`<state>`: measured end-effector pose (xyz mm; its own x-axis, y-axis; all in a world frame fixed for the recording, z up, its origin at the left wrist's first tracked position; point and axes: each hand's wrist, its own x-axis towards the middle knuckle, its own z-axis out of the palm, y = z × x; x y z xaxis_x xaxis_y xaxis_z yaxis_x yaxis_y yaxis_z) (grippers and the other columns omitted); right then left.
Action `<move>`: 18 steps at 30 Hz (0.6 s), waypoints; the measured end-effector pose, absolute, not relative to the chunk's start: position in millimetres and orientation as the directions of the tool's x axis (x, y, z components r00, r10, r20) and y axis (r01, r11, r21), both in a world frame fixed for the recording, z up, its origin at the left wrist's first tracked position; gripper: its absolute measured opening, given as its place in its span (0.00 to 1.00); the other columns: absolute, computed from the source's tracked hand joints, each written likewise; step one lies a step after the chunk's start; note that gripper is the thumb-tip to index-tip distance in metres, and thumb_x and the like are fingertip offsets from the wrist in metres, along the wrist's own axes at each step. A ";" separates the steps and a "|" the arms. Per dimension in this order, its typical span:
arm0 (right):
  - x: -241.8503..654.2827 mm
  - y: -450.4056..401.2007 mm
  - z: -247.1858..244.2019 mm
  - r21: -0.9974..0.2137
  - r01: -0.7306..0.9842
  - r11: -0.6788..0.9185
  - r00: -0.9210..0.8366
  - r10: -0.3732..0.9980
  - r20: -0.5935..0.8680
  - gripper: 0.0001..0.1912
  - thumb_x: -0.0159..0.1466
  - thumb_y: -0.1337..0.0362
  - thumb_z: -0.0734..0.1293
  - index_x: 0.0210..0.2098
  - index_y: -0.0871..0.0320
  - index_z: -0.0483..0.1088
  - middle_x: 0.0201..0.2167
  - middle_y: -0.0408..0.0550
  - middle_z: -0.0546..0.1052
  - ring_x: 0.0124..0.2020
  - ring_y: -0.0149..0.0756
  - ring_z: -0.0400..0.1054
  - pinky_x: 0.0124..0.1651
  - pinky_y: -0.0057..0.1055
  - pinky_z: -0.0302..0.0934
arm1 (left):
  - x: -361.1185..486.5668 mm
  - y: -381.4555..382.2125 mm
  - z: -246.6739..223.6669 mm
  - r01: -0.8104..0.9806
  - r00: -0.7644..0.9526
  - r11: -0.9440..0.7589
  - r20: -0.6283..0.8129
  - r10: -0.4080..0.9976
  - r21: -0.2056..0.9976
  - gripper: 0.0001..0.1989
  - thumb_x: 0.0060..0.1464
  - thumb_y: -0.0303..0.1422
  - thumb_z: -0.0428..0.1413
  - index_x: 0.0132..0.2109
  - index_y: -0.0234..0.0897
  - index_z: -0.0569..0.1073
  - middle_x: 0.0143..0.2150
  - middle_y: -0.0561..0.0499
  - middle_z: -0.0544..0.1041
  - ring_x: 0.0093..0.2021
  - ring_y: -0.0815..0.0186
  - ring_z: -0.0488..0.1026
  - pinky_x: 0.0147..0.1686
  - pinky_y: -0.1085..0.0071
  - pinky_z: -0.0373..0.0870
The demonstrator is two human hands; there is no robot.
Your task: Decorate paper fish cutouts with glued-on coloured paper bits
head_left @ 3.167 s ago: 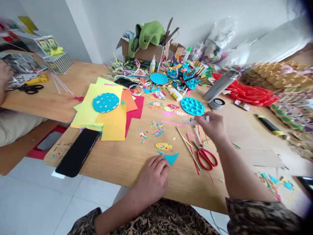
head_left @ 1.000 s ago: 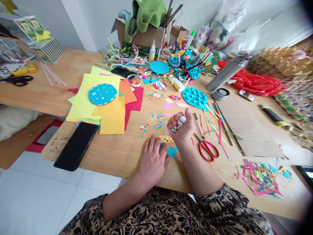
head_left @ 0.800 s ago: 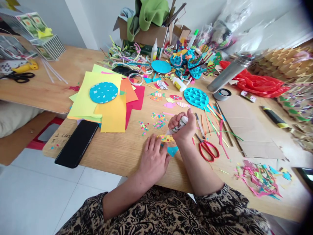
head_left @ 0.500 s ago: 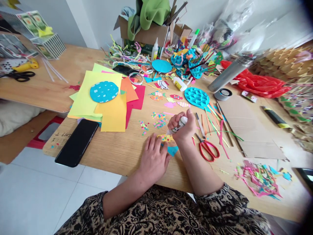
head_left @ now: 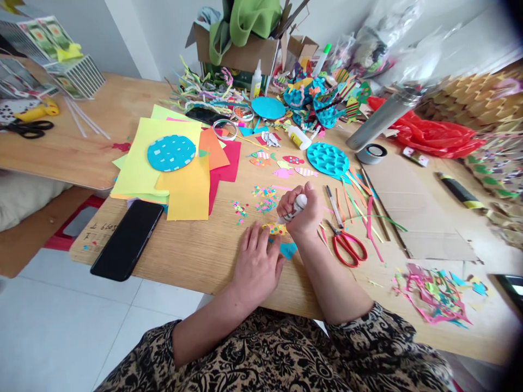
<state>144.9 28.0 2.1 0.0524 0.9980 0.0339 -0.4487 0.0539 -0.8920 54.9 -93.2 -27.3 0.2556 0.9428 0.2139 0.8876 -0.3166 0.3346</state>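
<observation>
My right hand [head_left: 304,215] is wrapped round a small white glue bottle [head_left: 299,203], tilted with its nozzle pointing down to the left. Under the nozzle lies a yellow paper fish [head_left: 276,228] with coloured dots. My left hand [head_left: 257,264] rests flat on the table, fingers stretched, fingertips at the fish's left and lower edge. A blue paper scrap [head_left: 288,250] lies just below the fish, between my hands. Beyond them are small heaps of paper dots [head_left: 265,199] and several finished-looking paper fish [head_left: 283,172]. Red-handled scissors [head_left: 350,247] lie right of my right wrist.
Coloured paper sheets [head_left: 188,188] and a black phone [head_left: 127,239] are on the left. A textured blue disc [head_left: 328,160], metal flask [head_left: 384,120] and cardboard sheet [head_left: 412,212] are to the right. Paper scraps [head_left: 435,294] lie front right. Another person's arm [head_left: 41,228] shows at far left.
My right hand and the glue bottle have shifted very slightly left over the yellow fish. My left hand stays in place; the view has moved a little.
</observation>
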 end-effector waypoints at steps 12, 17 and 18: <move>147.2 27.3 -3.7 -0.911 -0.404 0.077 -0.002 0.996 0.085 0.24 0.58 0.46 0.64 0.15 0.54 0.62 0.09 0.38 0.58 0.10 0.27 0.53 0.14 0.26 0.47 | 56.0 -92.7 -25.2 0.894 0.255 -0.308 0.197 0.947 0.325 0.22 0.62 0.38 0.51 0.60 0.36 0.66 0.63 0.40 0.63 0.67 0.46 0.55 0.65 0.47 0.54; 148.7 26.6 -5.4 -0.922 -0.378 0.077 -0.022 0.996 0.092 0.24 0.58 0.45 0.63 0.15 0.54 0.62 0.08 0.38 0.59 0.10 0.27 0.52 0.14 0.26 0.46 | 55.8 -92.3 -26.4 0.890 0.247 -0.310 0.218 0.944 0.335 0.22 0.62 0.38 0.52 0.60 0.36 0.66 0.65 0.38 0.61 0.68 0.46 0.53 0.63 0.46 0.56; 149.1 26.3 -5.3 -0.926 -0.372 0.063 -0.028 0.996 0.079 0.24 0.58 0.45 0.63 0.15 0.54 0.61 0.08 0.38 0.58 0.10 0.27 0.52 0.14 0.27 0.46 | 55.7 -92.3 -26.7 0.890 0.249 -0.313 0.221 0.943 0.332 0.22 0.62 0.38 0.52 0.60 0.36 0.66 0.65 0.38 0.61 0.68 0.46 0.53 0.63 0.45 0.56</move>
